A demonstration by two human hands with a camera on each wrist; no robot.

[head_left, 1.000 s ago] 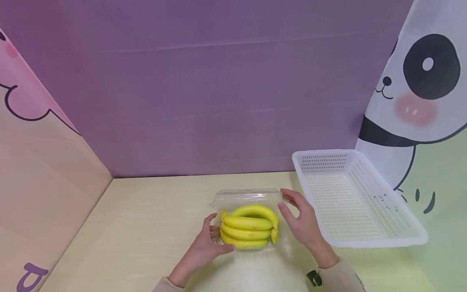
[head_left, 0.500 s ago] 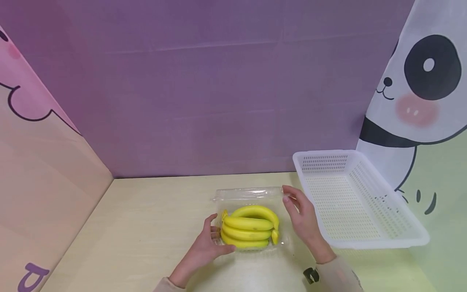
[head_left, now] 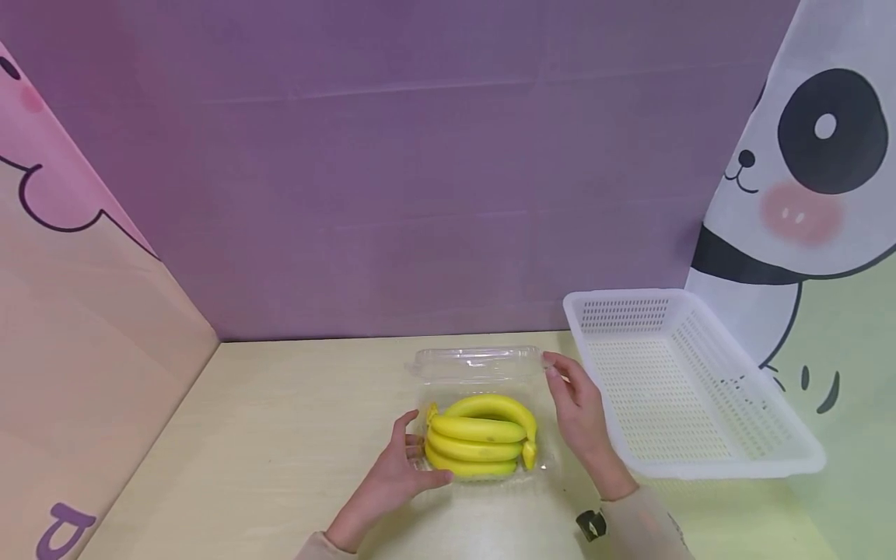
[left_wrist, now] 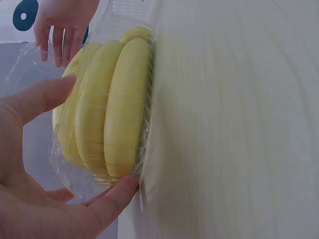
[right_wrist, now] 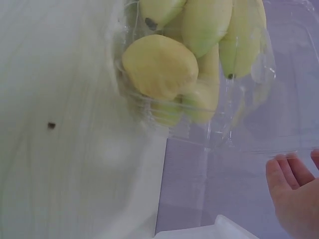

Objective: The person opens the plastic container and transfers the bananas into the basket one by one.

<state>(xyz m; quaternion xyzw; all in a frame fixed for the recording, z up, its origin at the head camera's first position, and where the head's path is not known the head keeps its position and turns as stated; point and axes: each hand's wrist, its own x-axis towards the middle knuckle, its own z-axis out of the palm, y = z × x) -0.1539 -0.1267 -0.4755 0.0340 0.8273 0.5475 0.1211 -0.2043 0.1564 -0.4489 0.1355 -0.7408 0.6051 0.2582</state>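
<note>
A bunch of yellow bananas (head_left: pixel 476 449) lies in a clear plastic clamshell box (left_wrist: pixel 142 132) on the table, its hinged lid (head_left: pixel 483 364) tilted up and back along the far side. My left hand (head_left: pixel 397 469) holds the box's left end, thumb over the front corner and fingers round the side. With thumb and fingertips, my right hand (head_left: pixel 579 408) pinches the right edge of the lid. In the right wrist view, fingertips (right_wrist: pixel 279 162) meet the lid's thin edge beside the banana tips.
A white perforated plastic basket (head_left: pixel 630 459) stands right of the box, close to my right hand. The pale wooden table (head_left: pixel 280 428) meets a purple backdrop (head_left: pixel 392 194) behind, with printed side panels left and right. A dark strap (head_left: pixel 591 526) sits at my right wrist.
The lid has swung further back, away from the bananas, as my right hand moved slightly upward and back with its edge. My left hand has kept its place on the box.
</note>
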